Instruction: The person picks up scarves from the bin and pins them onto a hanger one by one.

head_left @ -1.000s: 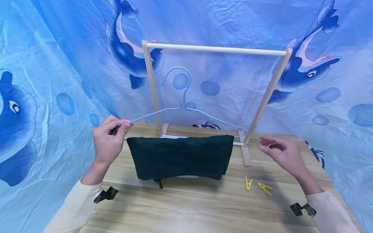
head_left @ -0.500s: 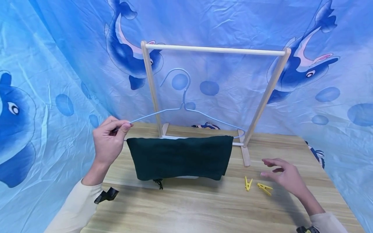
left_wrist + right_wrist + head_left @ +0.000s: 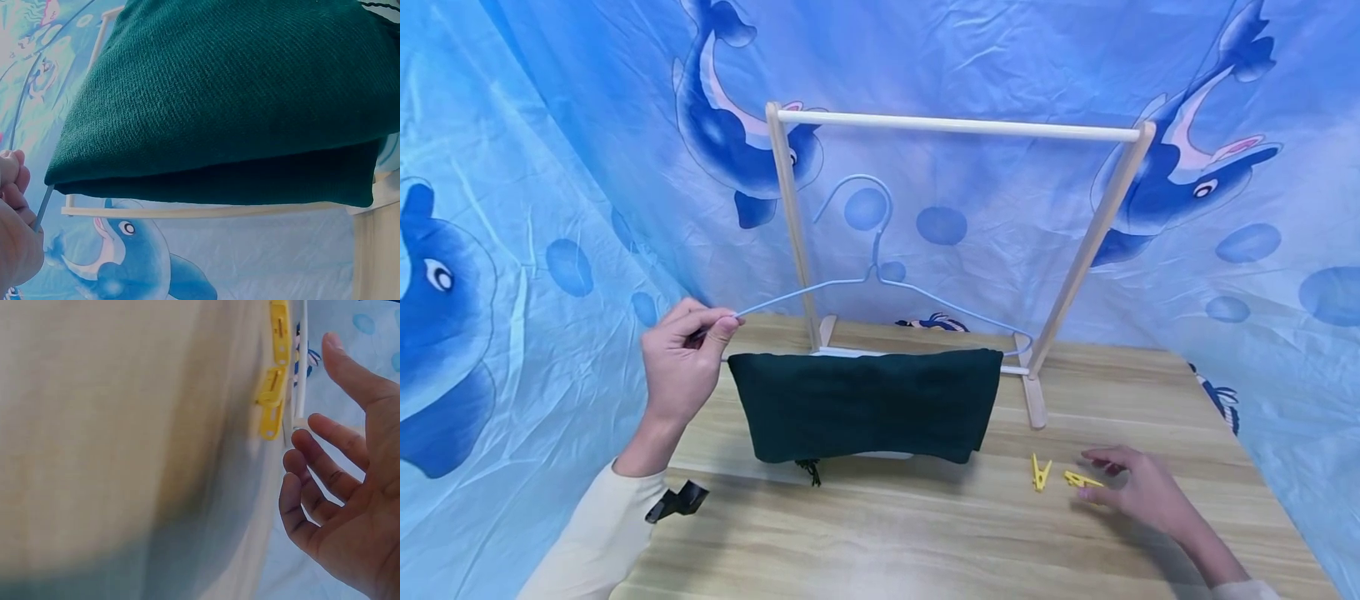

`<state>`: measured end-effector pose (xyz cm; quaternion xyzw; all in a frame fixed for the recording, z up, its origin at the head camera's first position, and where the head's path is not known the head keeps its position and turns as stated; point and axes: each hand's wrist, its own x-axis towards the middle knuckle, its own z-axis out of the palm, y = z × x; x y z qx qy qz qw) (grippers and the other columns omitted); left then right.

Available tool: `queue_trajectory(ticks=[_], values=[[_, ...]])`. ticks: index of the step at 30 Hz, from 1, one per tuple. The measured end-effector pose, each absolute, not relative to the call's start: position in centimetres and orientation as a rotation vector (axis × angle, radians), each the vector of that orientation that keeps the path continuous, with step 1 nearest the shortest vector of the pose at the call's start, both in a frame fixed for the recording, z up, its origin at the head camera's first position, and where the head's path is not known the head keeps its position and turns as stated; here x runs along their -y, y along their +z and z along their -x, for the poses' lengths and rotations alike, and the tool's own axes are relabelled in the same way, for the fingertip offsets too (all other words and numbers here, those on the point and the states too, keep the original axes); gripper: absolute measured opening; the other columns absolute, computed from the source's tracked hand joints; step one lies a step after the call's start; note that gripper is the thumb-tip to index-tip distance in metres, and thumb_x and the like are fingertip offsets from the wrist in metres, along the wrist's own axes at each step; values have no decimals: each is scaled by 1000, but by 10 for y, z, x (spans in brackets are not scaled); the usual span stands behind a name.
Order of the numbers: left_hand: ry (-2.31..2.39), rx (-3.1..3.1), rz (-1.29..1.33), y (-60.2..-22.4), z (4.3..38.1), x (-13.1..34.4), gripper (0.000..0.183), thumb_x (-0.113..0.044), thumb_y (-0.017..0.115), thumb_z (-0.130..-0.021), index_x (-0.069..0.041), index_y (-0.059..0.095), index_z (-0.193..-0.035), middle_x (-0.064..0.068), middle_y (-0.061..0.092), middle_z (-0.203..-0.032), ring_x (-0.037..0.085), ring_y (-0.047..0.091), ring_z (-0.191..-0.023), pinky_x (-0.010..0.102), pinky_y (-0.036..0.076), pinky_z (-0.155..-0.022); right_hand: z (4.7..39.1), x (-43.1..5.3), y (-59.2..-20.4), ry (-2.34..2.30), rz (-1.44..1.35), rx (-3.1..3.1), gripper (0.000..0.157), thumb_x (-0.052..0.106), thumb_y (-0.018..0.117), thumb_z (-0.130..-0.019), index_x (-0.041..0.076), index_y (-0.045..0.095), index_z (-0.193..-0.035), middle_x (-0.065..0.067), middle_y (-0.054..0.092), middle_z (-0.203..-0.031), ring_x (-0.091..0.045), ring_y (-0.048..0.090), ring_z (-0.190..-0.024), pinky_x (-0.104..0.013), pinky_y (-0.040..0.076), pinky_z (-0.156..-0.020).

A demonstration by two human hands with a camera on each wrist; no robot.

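Note:
At the left corner of a light-blue wire hanger (image 3: 955, 311), my left hand (image 3: 679, 362) pinches the wire between thumb and fingers. A folded dark green knitted cloth (image 3: 865, 408) drapes over the hanger's lower bar, a black tassel showing below it. The hanger's hook points up, off any bar. My right hand (image 3: 1150, 497) hovers low over the table beside a yellow clothespin (image 3: 1081, 480). In the right wrist view its thumb and loosely bent fingers (image 3: 331, 472) are apart, with nothing between them. Another yellow clothespin (image 3: 1039, 481) lies just to the left.
Behind the hanger stands a wooden rack with a white top rail (image 3: 955, 125). The wood-grain table (image 3: 880, 533) extends in front. Blue dolphin-print fabric (image 3: 1000, 50) encloses the back and sides. Something white is partly hidden behind the green cloth.
My right hand has come down from beside the rack to the table, reaching the right clothespin. My left hand, the hanger and the cloth have stayed in place.

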<state>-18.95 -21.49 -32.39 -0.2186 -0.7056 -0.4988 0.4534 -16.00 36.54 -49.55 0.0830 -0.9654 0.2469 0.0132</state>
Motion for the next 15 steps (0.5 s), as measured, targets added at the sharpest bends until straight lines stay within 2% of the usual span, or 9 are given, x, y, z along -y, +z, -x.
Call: queue_trajectory(ticks=[7,15], values=[[-1231,1750,525,-324,192,216,15,-3,77,-89,12,76,-86,-6,61,-79,3,46,-62,14,32,-54,156,-367,-501,761,-213,3056,72,58,88,-68,8,75,-117,-1,72,-103,-14,64,-89,-28,52,-73],[-1238,1748,525,-325,192,217,14,-4,78,-89,10,77,-85,-5,61,-78,2,47,-62,14,32,-54,156,-372,-511,780,-197,3070,52,46,89,-75,9,77,-109,-1,73,-102,-11,64,-85,-23,51,-67]])
